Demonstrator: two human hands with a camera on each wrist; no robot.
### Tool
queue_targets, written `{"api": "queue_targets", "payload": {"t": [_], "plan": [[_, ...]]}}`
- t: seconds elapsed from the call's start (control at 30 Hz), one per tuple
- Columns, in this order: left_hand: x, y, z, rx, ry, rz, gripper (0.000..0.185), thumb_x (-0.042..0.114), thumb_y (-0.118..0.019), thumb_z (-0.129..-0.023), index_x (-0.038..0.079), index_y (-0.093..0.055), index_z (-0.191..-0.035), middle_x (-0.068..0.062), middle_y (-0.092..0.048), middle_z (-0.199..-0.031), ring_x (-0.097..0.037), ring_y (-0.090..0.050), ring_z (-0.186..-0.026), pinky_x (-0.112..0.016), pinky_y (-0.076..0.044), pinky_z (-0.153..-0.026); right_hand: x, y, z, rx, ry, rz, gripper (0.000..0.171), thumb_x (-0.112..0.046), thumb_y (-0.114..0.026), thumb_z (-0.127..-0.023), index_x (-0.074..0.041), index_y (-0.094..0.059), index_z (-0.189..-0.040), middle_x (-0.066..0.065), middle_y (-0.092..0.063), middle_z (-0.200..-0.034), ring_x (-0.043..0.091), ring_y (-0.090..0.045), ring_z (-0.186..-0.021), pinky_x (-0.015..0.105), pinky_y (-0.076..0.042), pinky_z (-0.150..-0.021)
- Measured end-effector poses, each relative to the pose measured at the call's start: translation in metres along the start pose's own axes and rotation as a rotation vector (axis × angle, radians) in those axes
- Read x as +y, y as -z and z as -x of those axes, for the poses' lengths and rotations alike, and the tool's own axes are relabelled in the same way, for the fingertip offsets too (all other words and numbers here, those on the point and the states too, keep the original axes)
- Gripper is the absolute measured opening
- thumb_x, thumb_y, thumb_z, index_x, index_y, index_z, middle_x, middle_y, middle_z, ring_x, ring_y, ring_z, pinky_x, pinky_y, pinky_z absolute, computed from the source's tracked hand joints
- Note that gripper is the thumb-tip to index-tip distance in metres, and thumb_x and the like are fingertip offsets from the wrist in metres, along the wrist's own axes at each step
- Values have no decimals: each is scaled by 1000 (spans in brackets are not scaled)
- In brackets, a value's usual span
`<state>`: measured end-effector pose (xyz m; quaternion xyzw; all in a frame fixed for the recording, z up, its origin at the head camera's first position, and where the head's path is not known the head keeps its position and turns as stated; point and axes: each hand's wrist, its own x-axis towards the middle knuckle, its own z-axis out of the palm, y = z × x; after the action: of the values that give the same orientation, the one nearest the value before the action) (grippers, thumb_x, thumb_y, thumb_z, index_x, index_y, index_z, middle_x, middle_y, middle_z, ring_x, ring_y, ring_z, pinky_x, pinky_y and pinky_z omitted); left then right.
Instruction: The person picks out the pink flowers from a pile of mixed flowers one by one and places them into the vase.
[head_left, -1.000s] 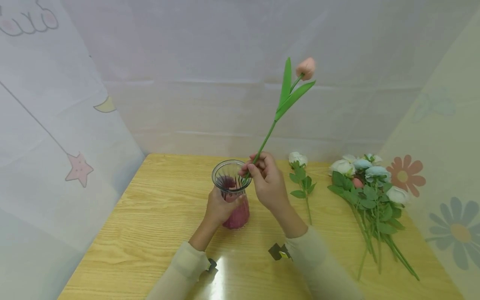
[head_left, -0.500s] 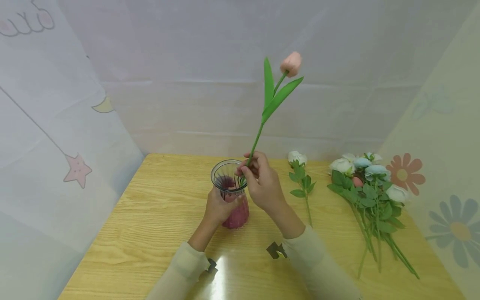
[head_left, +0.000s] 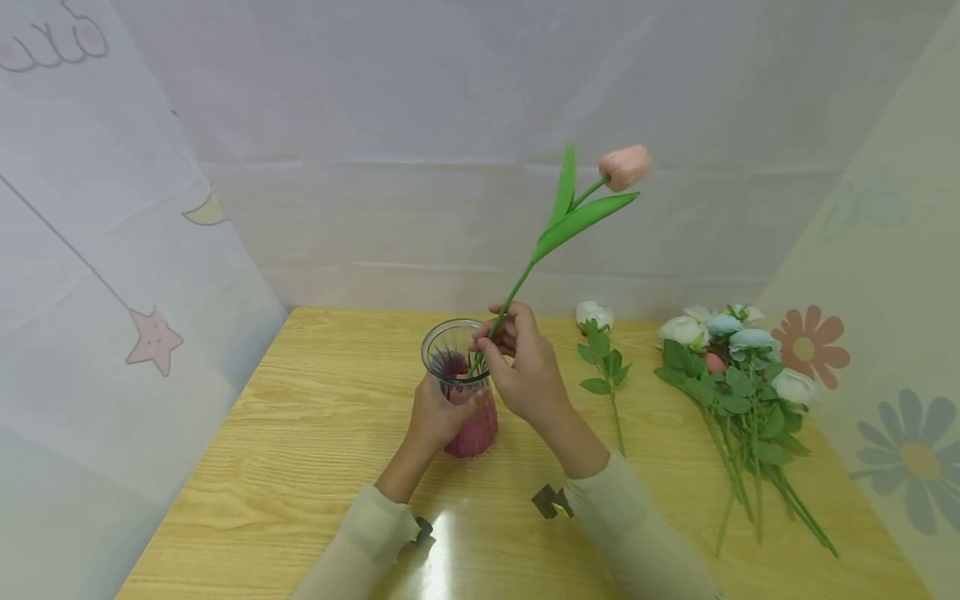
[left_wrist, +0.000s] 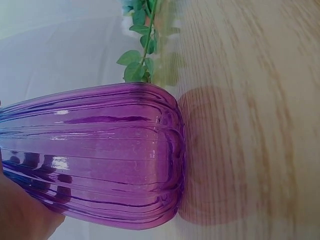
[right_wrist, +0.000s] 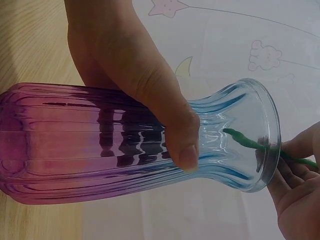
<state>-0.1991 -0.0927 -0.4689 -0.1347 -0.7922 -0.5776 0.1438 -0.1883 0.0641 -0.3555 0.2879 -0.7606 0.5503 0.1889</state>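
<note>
One glass vase [head_left: 474, 429] stands upright, gripped by the left hand [head_left: 438, 419], presumably for steadiness; at its rim [head_left: 456, 382] the right hand [head_left: 531, 368] pinches the pink tulip [head_left: 555, 238] low, seemingly for surer aim; bloom [head_left: 626, 167] leaning above that hand, stem end [right_wrist: 240, 137] below it, inside the vase.

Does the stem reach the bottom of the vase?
No, the right wrist view shows the stem ending inside the vase, well above its bottom.

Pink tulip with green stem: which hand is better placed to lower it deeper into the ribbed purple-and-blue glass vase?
Probably the right hand: it pinches the tulip by its stem, tip inside the vase, while the left hand grips the vase.
</note>
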Motion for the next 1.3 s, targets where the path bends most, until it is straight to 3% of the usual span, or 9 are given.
{"api": "queue_targets", "payload": {"t": [0.33, 0.63, 1.1, 1.3], "plan": [[1, -1, 0, 10, 32, 14, 58, 13, -83, -80, 3, -52, -128, -17, -65, -119, -32, -64, -112, -51, -54, -97, -1, -1, 1, -8, 18, 26, 41, 9, -61, -95, 4, -42, -130, 13, -68, -98, 22, -71, -89, 28, -60, -82], [0, 0, 0, 8, 39, 8, 58, 13, -82, -80, 3, -51, -128, -18, -64, -120, -33, -63, -113, -52, -54, -98, -3, -1, 1, -16, -29, -3, 34, 5, -56, -98, 4, -42, -130, 17, -68, -101, 24, -70, -91, 30, -59, -84], [-1, 0, -2, 10, 17, 3, 64, 12, -82, -79, 1, -50, -132, -19, -65, -126, -34, -64, -117, -49, -54, -100, -8, 1, -2, -2, -111, -31, 29, -8, -59, -102, 4, -55, -127, 16, -69, -104, 28, -71, -97, 35, -60, -86], [-1, 0, -2, 8, 35, 17, 59, 11, -82, -79, 2, -51, -129, -18, -66, -119, -33, -64, -114, -51, -54, -99, -4, 0, -2, 6, -87, -38, 26, -6, -64, -99, 6, -59, -121, 13, -69, -109, 25, -69, -102, 34, -59, -87]]}}
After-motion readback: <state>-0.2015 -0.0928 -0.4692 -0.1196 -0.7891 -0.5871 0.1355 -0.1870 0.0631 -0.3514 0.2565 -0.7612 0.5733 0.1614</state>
